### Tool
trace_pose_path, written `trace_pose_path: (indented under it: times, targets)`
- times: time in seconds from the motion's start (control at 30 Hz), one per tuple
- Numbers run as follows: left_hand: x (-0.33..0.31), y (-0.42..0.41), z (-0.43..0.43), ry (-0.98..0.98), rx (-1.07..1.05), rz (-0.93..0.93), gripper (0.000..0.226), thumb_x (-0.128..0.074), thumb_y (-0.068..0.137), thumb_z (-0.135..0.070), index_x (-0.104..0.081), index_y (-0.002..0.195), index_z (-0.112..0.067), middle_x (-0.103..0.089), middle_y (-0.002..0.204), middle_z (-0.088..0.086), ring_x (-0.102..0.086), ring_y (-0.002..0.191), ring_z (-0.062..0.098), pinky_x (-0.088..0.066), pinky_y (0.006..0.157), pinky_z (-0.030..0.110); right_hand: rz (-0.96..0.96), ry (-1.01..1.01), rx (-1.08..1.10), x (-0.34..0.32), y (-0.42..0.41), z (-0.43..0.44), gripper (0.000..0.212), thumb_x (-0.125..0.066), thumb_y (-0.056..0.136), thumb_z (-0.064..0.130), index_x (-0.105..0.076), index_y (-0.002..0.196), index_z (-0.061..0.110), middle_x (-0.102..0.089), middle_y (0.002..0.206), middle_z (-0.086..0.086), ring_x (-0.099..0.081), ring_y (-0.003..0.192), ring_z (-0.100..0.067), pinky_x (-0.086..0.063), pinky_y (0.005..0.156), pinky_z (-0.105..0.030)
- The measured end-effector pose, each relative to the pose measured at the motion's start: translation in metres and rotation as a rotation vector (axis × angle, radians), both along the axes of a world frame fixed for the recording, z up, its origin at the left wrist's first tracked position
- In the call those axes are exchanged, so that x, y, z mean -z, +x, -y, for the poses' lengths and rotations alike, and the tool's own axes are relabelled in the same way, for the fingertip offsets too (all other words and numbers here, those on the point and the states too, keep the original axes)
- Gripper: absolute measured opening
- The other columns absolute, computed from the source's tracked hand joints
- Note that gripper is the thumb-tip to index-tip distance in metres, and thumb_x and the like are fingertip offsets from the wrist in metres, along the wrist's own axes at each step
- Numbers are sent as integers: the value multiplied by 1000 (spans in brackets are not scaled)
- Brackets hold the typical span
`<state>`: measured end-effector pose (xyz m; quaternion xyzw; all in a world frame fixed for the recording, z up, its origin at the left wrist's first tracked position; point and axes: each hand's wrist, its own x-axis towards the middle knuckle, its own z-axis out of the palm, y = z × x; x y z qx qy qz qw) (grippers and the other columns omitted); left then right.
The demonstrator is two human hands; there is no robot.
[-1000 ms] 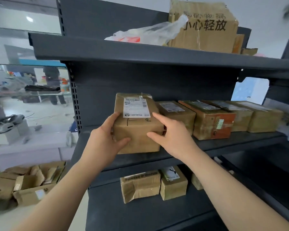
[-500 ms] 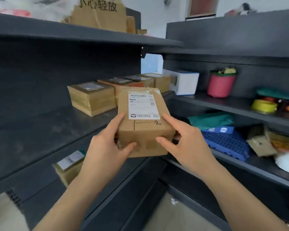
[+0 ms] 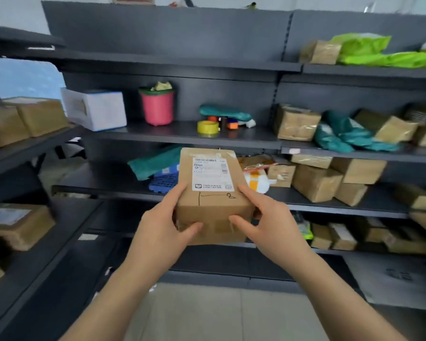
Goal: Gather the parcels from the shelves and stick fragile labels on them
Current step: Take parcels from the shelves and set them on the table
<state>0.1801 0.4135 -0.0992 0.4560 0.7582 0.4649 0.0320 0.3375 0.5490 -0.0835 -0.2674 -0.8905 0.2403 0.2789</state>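
Both hands, left hand (image 3: 161, 232) and right hand (image 3: 268, 226), grip the parcel (image 3: 213, 193) clear of the shelves (image 3: 182, 134) (gathering step, looks like), so next it needs a fragile label.

Far off, a pink plastic bucket (image 3: 158, 108) stands between a white rectangular box (image 3: 97, 110), left, and a yellow tape roll (image 3: 207, 127), right.

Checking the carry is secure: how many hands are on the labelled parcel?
2. Left hand grips the parcel at its lower left corner; right hand at its lower right.
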Motion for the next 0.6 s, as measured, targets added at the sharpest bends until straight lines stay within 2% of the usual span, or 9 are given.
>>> trace_pose_path:
  times: [0.1,0.27,0.37,0.47,0.6]
  targets:
    - [5,47,-69,-16,113,15,84,-80,72,-30,-31,138,-47,-56,105,-24,-57,89,-1,-46,74,14,16,8,112,2,63,-49,66,-68,84,35,-37,142,36,-58,114,15,-56,93,-6,-47,83,-20]
    - [16,129,-180,-26,305,62,83,-78,73,-28,-29,137,-50,-55,117,-20,-55,102,2,-50,86,25,27,8,291,9,164,-122,65,-69,84,31,-38,142,36,-55,106,20,-51,88,0,-40,75,-4]
    - [21,175,-238,-47,433,63,83,-77,75,-30,-27,137,-52,-50,119,-23,-53,107,4,-49,93,31,50,-14,417,13,217,-158,67,-69,84,32,-36,143,37,-58,111,16,-56,94,-4,-47,83,-16]
    - [25,218,-294,-63,550,39,84,-76,76,-30,-24,138,-53,-44,118,-27,-47,106,0,-44,94,25,38,-27,529,19,264,-190,69,-69,84,31,-34,143,37,-61,119,13,-58,101,-7,-51,90,-28]
    - [33,271,-368,-80,698,31,84,-76,76,-30,-24,138,-54,-43,115,-27,-45,104,-2,-40,89,19,37,-35,678,26,319,-230,67,-68,85,30,-34,143,37,-54,121,20,-54,104,0,-46,93,-19]
